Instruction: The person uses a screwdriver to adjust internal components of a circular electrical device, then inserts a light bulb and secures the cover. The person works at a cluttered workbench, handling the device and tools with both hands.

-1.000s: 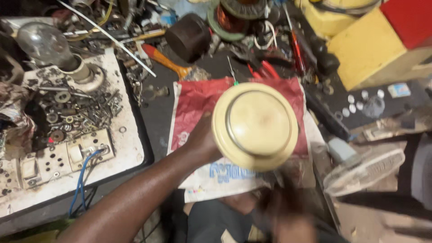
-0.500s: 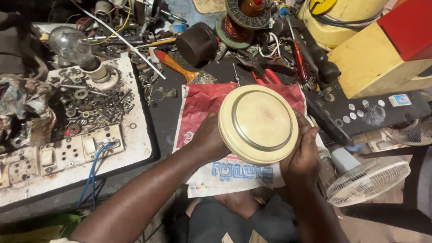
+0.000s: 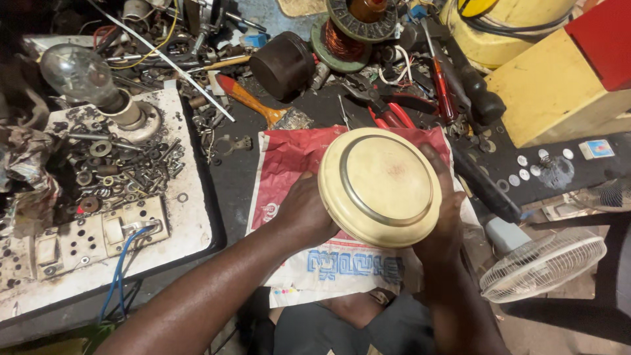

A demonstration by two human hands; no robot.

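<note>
Hands on either side of a round cream-coloured dome-shaped cover with a metal ring set into its face (image 3: 380, 186), held up over a red and white printed plastic sack (image 3: 289, 164) spread on the dark workbench (image 3: 230, 190). Left hand (image 3: 305, 213) pressed against the cover's left edge, fingers hidden behind it, so clamped on the rim as far as can be told. Right hand (image 3: 444, 217) wrapped round the right edge, fingers (image 3: 437, 164) curled up along the rim and closed on it. Cover tilted slightly, face toward the camera, clear of the sack beneath.

To the left, a white board (image 3: 190, 230) carrying a clear glass light bulb in a socket (image 3: 82, 75), a heap of washers, nuts and screws (image 3: 115, 167), and wall switches with a blue wire (image 3: 118, 230). Beyond the sack, an orange-handled scraper (image 3: 253, 98), a black cylindrical part (image 3: 284, 62), a copper-wound stator ring (image 3: 358, 20), and red-handled pliers (image 3: 391, 115). At far right, a yellow box (image 3: 555, 92) near a white fan grille (image 3: 542, 263) lower down.
</note>
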